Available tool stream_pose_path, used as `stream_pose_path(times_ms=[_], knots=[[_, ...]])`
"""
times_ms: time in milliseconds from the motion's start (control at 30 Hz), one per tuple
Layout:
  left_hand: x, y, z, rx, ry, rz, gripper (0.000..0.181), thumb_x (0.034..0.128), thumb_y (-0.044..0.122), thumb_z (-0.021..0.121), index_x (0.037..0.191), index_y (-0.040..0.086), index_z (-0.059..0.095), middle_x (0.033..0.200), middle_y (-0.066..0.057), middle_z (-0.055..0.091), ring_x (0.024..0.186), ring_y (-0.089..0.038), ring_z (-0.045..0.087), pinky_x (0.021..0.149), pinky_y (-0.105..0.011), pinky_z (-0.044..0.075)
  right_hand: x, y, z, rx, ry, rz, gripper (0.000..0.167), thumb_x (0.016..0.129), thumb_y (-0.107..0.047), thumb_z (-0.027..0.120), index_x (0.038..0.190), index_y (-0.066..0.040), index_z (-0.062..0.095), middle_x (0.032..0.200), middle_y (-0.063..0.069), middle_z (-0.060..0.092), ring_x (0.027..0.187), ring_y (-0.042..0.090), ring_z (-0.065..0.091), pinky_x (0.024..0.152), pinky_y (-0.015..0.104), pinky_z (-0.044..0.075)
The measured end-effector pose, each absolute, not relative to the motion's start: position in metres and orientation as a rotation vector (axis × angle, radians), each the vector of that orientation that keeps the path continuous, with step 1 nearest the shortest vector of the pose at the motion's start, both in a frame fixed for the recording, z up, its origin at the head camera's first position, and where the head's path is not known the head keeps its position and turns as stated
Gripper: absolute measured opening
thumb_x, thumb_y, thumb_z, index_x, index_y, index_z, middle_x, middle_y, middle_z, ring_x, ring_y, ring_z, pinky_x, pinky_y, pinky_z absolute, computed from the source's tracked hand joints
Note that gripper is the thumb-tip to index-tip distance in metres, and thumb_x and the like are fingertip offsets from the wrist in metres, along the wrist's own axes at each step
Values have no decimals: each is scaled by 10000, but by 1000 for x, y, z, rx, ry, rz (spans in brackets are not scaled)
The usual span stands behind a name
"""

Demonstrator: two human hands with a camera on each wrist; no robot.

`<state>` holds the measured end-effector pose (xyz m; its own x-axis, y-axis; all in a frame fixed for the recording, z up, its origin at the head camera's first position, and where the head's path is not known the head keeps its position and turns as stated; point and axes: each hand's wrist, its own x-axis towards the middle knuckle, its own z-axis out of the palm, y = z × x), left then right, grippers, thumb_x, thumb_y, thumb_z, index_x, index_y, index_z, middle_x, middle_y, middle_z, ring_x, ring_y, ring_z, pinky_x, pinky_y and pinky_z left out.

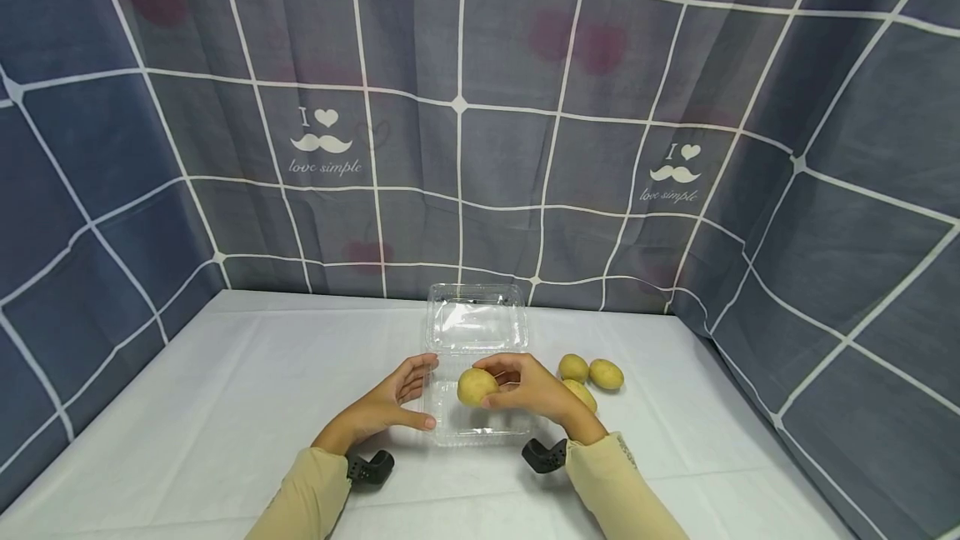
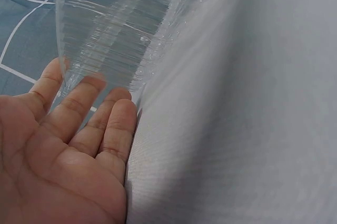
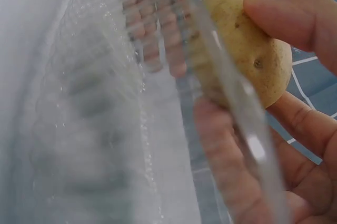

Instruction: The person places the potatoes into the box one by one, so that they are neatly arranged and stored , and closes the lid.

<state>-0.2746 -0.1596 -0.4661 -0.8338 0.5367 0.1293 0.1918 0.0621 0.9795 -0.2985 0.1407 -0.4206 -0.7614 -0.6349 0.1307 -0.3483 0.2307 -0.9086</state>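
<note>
A clear plastic clamshell box [image 1: 480, 432] stands on the white table with its lid [image 1: 477, 319] raised at the back. My right hand [image 1: 534, 386] holds a yellow potato [image 1: 476, 387] over the box's base. In the right wrist view, thumb and fingers pinch the potato [image 3: 263, 60] behind the box's clear rim [image 3: 247, 97]. The left hand [image 1: 386, 403] is at the box's left side, fingers loosely spread. Its fingertips touch or nearly touch the ribbed wall [image 2: 110, 39] in the left wrist view; firm contact is hard to tell.
To the right of the box lie three more potatoes: one at the back [image 1: 573, 367], another farther right [image 1: 606, 374], a third [image 1: 581, 394] partly behind the right wrist. A grey checked curtain [image 1: 495, 157] surrounds the white-covered table [image 1: 247, 407] at the back and sides.
</note>
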Motion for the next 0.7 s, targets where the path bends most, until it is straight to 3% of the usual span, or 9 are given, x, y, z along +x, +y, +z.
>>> stream_pose_path(times_ms=[700], knots=[[-276,-162,-470,743,2073,1837,1096,878,124,921,1661,-77,183,1725,-338,197,1582,-559,211,1300,-620,245,-301,122,-430,-899,2162,-1497,519,873,-43,821,1349,100,676,1151,46,753,997,141,685,900,220,577]])
